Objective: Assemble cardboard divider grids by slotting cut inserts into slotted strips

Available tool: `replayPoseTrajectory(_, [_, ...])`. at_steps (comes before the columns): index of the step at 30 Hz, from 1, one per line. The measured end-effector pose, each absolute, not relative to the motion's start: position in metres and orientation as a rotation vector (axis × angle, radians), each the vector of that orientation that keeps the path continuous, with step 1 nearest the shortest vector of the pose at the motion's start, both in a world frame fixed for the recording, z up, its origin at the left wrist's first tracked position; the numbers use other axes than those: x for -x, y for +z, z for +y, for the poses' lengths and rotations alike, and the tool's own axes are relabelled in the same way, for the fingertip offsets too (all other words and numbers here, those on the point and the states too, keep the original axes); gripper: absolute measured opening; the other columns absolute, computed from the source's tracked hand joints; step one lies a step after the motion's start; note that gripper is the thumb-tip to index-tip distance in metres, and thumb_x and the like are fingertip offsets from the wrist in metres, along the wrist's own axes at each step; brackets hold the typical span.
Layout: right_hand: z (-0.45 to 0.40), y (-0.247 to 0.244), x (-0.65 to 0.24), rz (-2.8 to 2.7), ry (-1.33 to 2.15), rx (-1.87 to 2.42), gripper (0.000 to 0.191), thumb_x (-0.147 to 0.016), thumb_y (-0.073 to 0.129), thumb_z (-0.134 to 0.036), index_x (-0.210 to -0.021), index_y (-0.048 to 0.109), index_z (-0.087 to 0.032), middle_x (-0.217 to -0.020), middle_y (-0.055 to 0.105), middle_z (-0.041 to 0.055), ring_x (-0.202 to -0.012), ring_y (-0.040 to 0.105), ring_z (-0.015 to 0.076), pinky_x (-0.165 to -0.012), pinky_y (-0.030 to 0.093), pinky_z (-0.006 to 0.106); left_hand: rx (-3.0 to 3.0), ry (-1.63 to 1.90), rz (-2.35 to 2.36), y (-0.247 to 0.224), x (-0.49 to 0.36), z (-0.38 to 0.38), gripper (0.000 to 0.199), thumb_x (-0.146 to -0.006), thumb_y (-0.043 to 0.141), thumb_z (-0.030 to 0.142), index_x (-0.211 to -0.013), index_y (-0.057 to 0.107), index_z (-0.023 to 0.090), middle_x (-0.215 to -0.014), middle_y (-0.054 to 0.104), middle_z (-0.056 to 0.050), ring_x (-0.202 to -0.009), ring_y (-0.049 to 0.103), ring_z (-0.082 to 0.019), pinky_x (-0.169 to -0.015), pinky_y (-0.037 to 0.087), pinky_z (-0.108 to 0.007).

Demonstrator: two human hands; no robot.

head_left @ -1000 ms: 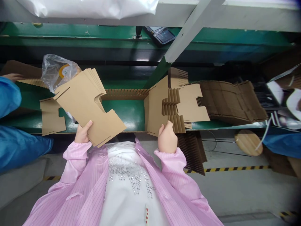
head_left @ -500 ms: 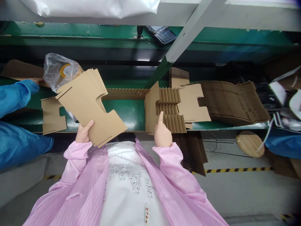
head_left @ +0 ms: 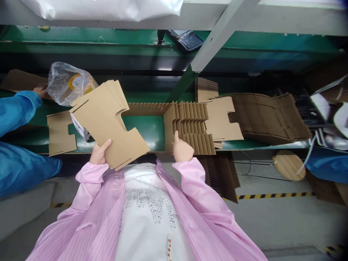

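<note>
My left hand point(head_left: 99, 152) is closed on the lower left edge of several stacked cardboard dividers point(head_left: 111, 123), tilted and slightly fanned, each with a notch in one side. Its thumb lies on the top sheet. My right hand point(head_left: 183, 149) has its index finger stretched forward against the leftmost upright panel of a cardboard partition grid point(head_left: 195, 123); the other fingers are curled and partly hidden. In the grid, several notched panels stand in a row across slotted strips. One long slotted strip point(head_left: 146, 107) runs left from it along the green bench.
A notched cardboard sheet point(head_left: 62, 134) and a plastic bag with yellow tape point(head_left: 73, 83) lie left, near a co-worker's blue sleeve point(head_left: 19, 108). Right are flat dividers point(head_left: 224, 117) and brown corrugated cardboard point(head_left: 269, 116). A slanted post point(head_left: 212, 47) rises behind; a round stool point(head_left: 289, 165) stands below.
My right hand has moved left. The leftmost panel has shifted left and sits lower, with its neighbours more spread. The left-hand stack has moved slightly right.
</note>
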State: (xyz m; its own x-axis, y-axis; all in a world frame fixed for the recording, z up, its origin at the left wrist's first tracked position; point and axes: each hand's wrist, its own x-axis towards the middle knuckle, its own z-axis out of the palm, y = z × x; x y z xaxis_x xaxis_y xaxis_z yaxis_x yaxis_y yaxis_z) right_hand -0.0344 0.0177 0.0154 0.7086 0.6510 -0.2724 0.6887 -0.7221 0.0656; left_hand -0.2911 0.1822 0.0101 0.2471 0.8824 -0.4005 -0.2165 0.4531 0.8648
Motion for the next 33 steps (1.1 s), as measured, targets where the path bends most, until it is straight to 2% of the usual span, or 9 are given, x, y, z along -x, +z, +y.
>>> replayPoseTrajectory(4, [0.023,0.012,0.03,1.17,-0.141,-2.826,0.048,-0.091,0.044,-0.02,-0.138,0.045,-0.011,-0.11,0.06,0.0212,-0.104,0.051,0.0313,-0.076,0.039,0.04,-0.784,0.779,1.011,0.012,0.282,0.174,0.061,-0.049,0.088,0.035,-0.102,0.064,0.016,-0.101,0.072,-0.009,-0.095,0.068,-0.026,-0.087,0.055,-0.037])
replayPoseTrajectory(8, [0.022,0.021,0.037,1.3,-0.22,-3.045,0.044,-0.094,0.042,-0.035,-0.133,0.05,-0.017,-0.116,0.055,0.0202,-0.108,0.047,0.0319,-0.082,0.038,0.044,-0.812,0.676,0.957,0.012,0.269,0.162,0.061,-0.05,0.088,0.036,-0.102,0.063,0.015,-0.102,0.072,-0.011,-0.098,0.066,-0.028,-0.091,0.052,-0.042])
replayPoseTrajectory(11, [0.02,0.028,0.053,1.733,-0.765,-3.129,0.045,-0.095,0.034,-0.045,-0.132,0.049,-0.022,-0.123,0.055,0.0136,-0.113,0.049,0.0263,-0.091,0.04,0.042,-0.815,0.617,0.932,0.01,0.26,0.154,0.06,-0.05,0.088,0.034,-0.1,0.063,0.014,-0.102,0.072,-0.012,-0.1,0.066,-0.03,-0.093,0.05,-0.044])
replayPoseTrajectory(14, [0.019,0.03,0.067,1.883,-1.588,-3.001,0.051,-0.089,0.047,-0.051,-0.132,0.046,-0.022,-0.121,0.06,0.0091,-0.108,0.057,0.021,-0.092,0.045,0.036,-0.814,0.589,0.893,0.009,0.254,0.148,0.059,-0.051,0.088,0.034,-0.1,0.063,0.013,-0.106,0.07,-0.013,-0.102,0.065,-0.031,-0.095,0.049,-0.046])
replayPoseTrajectory(18, [0.012,0.023,0.072,1.667,-1.897,-3.017,0.069,-0.077,0.063,-0.055,-0.134,0.045,-0.02,-0.126,0.059,0.0099,-0.112,0.057,0.0218,-0.098,0.044,0.036,-0.821,0.566,0.878,0.009,0.251,0.146,0.058,-0.052,0.088,0.034,-0.1,0.063,0.014,-0.111,0.069,-0.013,-0.106,0.063,-0.031,-0.095,0.048,-0.047])
replayPoseTrajectory(22, [0.001,0.023,0.05,1.856,-1.589,-3.16,0.066,-0.089,0.041,-0.058,-0.145,0.031,-0.023,-0.141,0.046,0.0116,-0.123,0.05,0.0207,-0.104,0.04,0.039,-0.785,0.534,0.883,0.01,0.252,0.148,0.059,-0.053,0.087,0.034,-0.102,0.062,0.014,-0.108,0.07,-0.013,-0.101,0.065,-0.03,-0.093,0.05,-0.046])
replayPoseTrajectory(27, [0.022,0.02,-0.011,1.651,-0.205,-3.322,0.074,-0.091,0.03,-0.059,-0.15,0.016,-0.016,-0.157,0.012,0.0135,-0.145,0.009,0.0257,-0.114,0.019,0.051,-0.719,0.569,0.906,0.01,0.256,0.157,0.057,-0.052,0.088,0.032,-0.1,0.062,0.014,-0.1,0.072,-0.011,-0.09,0.068,-0.027,-0.085,0.054,-0.041])
replayPoseTrajectory(29, [0.04,0.01,-0.031,1.488,-0.084,-3.199,0.078,-0.092,0.024,-0.058,-0.15,0.011,-0.009,-0.157,0.006,0.0162,-0.145,0.002,0.0275,-0.113,0.016,0.055,-0.717,0.59,0.907,0.011,0.259,0.159,0.058,-0.052,0.088,0.031,-0.101,0.061,0.015,-0.099,0.072,-0.009,-0.09,0.069,-0.026,-0.084,0.055,-0.039])
replayPoseTrajectory(33, [0.065,-0.017,-0.045,1.387,-0.201,-2.978,0.072,-0.094,0.009,-0.05,-0.148,0.017,-0.002,-0.156,0.009,0.0177,-0.144,0.009,0.0253,-0.112,0.019,0.054,-0.727,0.595,0.91,0.014,0.267,0.157,0.06,-0.056,0.086,0.03,-0.109,0.06,0.016,-0.104,0.071,-0.009,-0.093,0.068,-0.025,-0.083,0.055,-0.037])
